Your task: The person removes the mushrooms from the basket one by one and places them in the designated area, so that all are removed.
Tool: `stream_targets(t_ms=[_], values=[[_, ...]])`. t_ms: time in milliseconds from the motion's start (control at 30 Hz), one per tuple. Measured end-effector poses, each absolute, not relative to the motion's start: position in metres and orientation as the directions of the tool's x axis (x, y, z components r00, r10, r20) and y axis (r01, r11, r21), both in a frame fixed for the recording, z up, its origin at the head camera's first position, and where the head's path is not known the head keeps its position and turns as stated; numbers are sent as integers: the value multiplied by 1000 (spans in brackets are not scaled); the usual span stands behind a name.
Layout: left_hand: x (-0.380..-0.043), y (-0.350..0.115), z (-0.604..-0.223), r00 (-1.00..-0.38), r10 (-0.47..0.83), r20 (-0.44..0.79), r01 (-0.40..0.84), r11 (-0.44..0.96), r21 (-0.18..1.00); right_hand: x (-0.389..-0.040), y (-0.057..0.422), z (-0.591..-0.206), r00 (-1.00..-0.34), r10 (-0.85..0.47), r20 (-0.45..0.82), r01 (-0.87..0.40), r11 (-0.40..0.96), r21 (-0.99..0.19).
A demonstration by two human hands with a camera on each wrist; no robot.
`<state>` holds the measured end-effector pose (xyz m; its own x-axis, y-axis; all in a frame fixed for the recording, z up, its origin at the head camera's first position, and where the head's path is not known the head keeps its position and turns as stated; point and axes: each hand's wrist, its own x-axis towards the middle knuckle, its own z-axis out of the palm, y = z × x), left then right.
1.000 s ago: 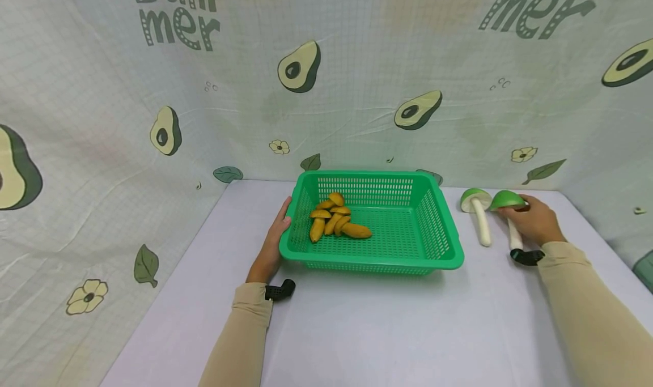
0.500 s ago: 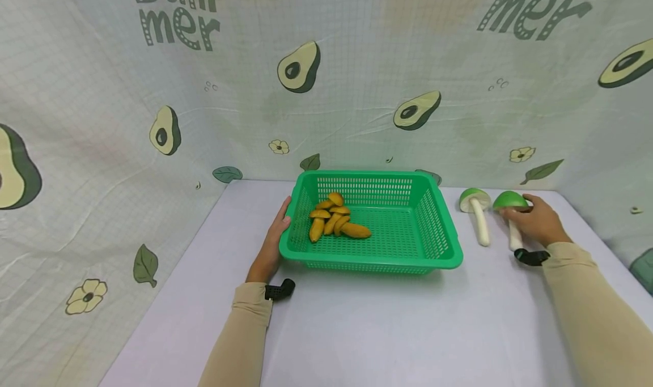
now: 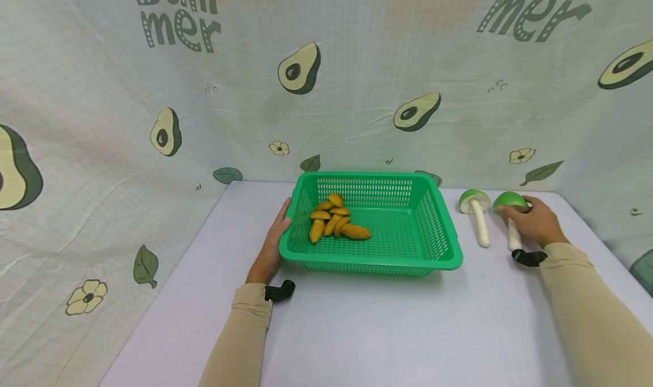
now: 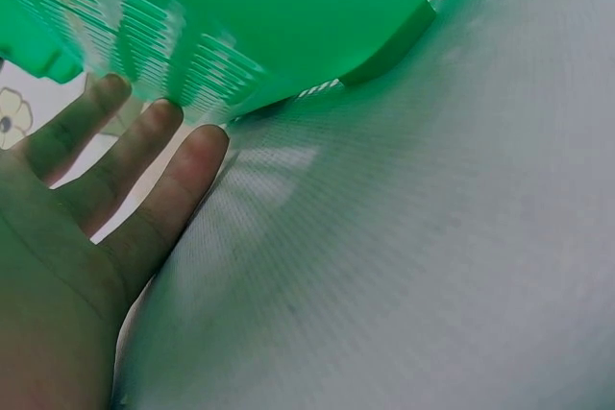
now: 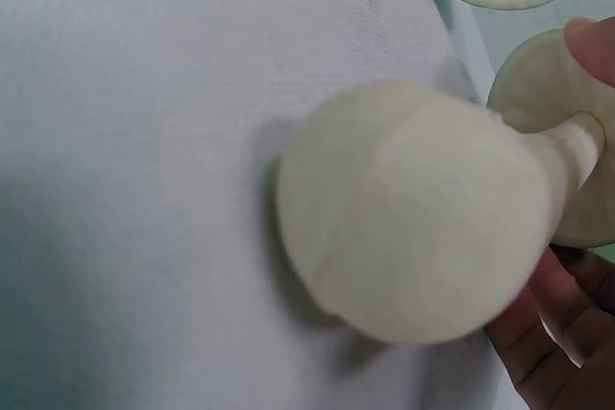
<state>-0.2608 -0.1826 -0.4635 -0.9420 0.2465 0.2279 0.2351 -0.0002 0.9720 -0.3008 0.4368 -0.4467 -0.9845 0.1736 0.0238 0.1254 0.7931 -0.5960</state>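
Observation:
The flat fingers of my left hand rest against the left wall of a green plastic basket; the left wrist view shows several straight fingers at its slotted side. Several toy brown mushrooms lie bunched in the left part of that basket. Over on the right, my right hand pinches the cap of a toy green-capped mushroom, whose thick white stem points at the right wrist camera. A second green-capped mushroom lies just left of it on the table.
A pale cloth covers the table. Behind and at the left hangs a curtain printed with avocados, leaves and lettering, close along the table's back edge. The basket stands between the two hands.
My right hand and its green-capped mushroom have shifted slightly right, away from the other green-capped mushroom. The left hand and the basket keep their places.

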Motion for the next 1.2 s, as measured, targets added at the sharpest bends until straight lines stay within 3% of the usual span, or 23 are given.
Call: stream_targets(t_ms=[467, 1200], values=[[-254, -181, -449, -939, 270, 212, 215, -20, 976, -301, 439, -444, -989, 150, 16, 114, 807, -580], [-260, -182, -462, -948, 234, 218, 227, 10, 974, -294, 442, -440, -983, 183, -3, 151, 801, -580]])
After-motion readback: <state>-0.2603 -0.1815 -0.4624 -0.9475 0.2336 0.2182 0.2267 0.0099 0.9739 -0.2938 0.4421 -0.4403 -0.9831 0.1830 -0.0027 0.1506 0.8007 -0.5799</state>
